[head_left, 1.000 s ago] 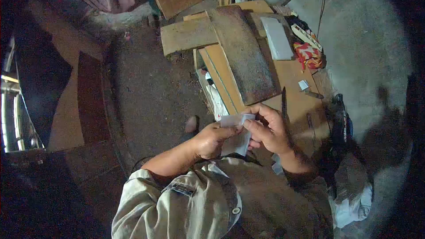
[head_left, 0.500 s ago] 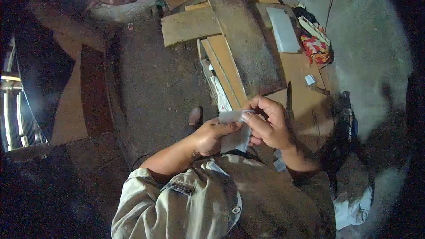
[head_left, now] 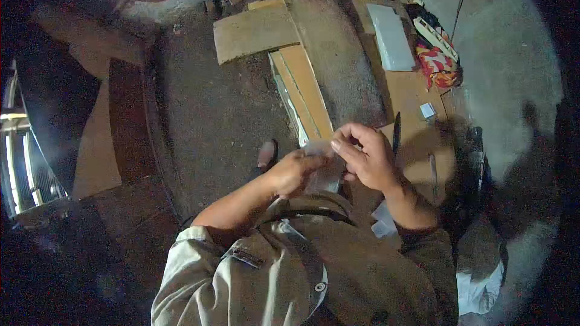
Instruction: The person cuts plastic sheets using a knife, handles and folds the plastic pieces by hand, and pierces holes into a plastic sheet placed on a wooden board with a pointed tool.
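Between my two hands is a small translucent plastic sheet or bag, blurred in part. My left hand grips its left side, thumb on top. At its upper right edge my right hand pinches it between thumb and fingers. Both hands are close together in front of my shirt, just below the end of a long tan board. More clear plastic pieces lie below my right wrist.
A worn brown board lies ahead, with a white panel, a red-and-white cloth and a small white square to its right. A dark blade-like strip lies beside my right hand.
Both hands have risen slightly in view with the plastic, which now looks more blurred and tilted. The view of the boards has shifted a little upward. Both hands still hold the plastic.
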Tool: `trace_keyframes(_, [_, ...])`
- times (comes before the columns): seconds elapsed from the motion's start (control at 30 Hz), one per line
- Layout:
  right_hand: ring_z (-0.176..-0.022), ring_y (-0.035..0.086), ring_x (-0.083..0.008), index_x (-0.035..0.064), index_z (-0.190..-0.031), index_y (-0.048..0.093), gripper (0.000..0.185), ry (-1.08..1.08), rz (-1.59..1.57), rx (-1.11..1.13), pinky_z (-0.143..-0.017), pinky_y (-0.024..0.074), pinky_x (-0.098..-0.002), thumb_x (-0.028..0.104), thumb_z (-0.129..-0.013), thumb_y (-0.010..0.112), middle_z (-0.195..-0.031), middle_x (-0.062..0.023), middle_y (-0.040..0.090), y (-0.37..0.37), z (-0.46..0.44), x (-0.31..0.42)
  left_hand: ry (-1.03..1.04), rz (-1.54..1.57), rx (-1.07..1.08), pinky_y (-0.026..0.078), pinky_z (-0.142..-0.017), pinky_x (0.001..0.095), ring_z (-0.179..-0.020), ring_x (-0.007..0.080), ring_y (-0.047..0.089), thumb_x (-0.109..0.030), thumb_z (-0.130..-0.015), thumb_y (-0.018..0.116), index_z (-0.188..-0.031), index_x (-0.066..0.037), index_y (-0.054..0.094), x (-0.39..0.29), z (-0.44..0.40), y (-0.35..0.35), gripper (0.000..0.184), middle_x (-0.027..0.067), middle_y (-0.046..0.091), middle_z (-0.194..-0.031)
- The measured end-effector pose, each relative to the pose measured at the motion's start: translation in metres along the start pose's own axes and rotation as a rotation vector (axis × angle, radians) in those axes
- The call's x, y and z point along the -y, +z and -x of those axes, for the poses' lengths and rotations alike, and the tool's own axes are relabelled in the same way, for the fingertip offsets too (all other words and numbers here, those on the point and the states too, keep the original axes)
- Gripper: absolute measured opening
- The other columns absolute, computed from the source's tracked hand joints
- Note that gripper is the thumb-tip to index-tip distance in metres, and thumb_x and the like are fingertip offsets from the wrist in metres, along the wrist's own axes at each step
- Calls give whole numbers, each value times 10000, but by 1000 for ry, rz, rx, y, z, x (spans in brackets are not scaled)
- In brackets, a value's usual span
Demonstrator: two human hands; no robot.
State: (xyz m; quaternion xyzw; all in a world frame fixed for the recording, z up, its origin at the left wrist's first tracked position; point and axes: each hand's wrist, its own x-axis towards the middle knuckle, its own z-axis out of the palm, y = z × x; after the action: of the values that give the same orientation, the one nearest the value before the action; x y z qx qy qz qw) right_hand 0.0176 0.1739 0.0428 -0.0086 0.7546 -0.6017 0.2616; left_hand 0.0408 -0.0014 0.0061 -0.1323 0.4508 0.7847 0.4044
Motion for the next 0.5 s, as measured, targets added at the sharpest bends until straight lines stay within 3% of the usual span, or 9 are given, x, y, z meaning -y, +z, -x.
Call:
trace_keyframes(0.03, [-551,460,-19,17,-863,570,114,5,0,-1,-459,410,-194,128,-870,544,-679,30,540,-3,-8,-7,39,-25,54,475,-775,326,-888,181,584,-157,-847,578,-1095,18,546,0,-10,-5,306,82,609,-995])
trace_keyframes(0.1, [-654,475,-38,-4,-866,566,145,-286,22,-71,-582,416,-209,136,-885,536,-716,26,543,-11,-27,-31,-67,-119,-25,483,-784,328,-904,193,591,-165,-864,556,-1120,26,531,12,-41,-21,320,101,605,-1025])
trace_keyframes(0.13, [-742,473,-46,-18,-855,567,169,-222,31,-71,-673,398,-219,143,-893,532,-768,16,563,-18,-35,-37,-29,-72,-13,472,-804,302,-913,181,589,-172,-878,532,-1150,43,508,12,-51,-22,347,120,589,-1065])
trace_keyframes(0.23, [-752,483,-43,-14,-842,571,161,-212,48,-154,-682,407,-221,138,-887,540,-820,9,590,-34,-67,-60,-30,-138,-41,440,-834,273,-931,161,571,-165,-887,502,-1185,55,481,22,-94,-38,371,136,572,-1093])
trace_keyframes(0.3, [-852,515,-79,-22,-858,578,151,-145,67,-175,-757,417,-250,128,-868,561,-950,-64,611,-49,-93,-86,137,121,-72,440,-798,269,-945,151,552,-176,-883,507,-1212,21,469,21,-108,-31,385,113,568,-1086])
trace_keyframes(0.37, [-1002,519,-162,-30,-867,579,156,-256,180,-264,-859,398,-304,125,-853,579,-1093,-143,577,-60,-119,-111,389,-465,-50,450,-762,280,-957,163,550,-204,-889,510,-1241,-24,454,19,-110,-41,399,88,564,-1083])
trace_keyframes(0.4, [-1060,540,-292,-3,-836,596,127,-356,229,-318,-841,438,-356,115,-796,622,-990,-204,606,-63,-129,-117,264,-371,-160,443,-831,311,-1018,195,535,-170,-895,499,-1271,-21,418,15,-114,-39,413,107,525,-1160])
trace_keyframes(0.43, [-1060,540,-292,-3,-836,596,127,-347,228,-312,-841,438,-356,115,-796,622,-990,-204,606,-67,-140,-122,139,-278,-268,436,-901,343,-1080,226,520,-137,-901,488,-1301,-17,383,13,-117,-38,431,127,485,-1236])
trace_keyframes(0.5, [-1066,532,-329,-1,-783,609,135,-430,425,-350,-895,408,-393,127,-766,650,-1091,-210,569,-74,-161,-124,177,-305,-306,438,-885,348,-1094,211,501,-128,-883,530,-1315,-19,356,26,-128,-46,478,106,491,-1215])
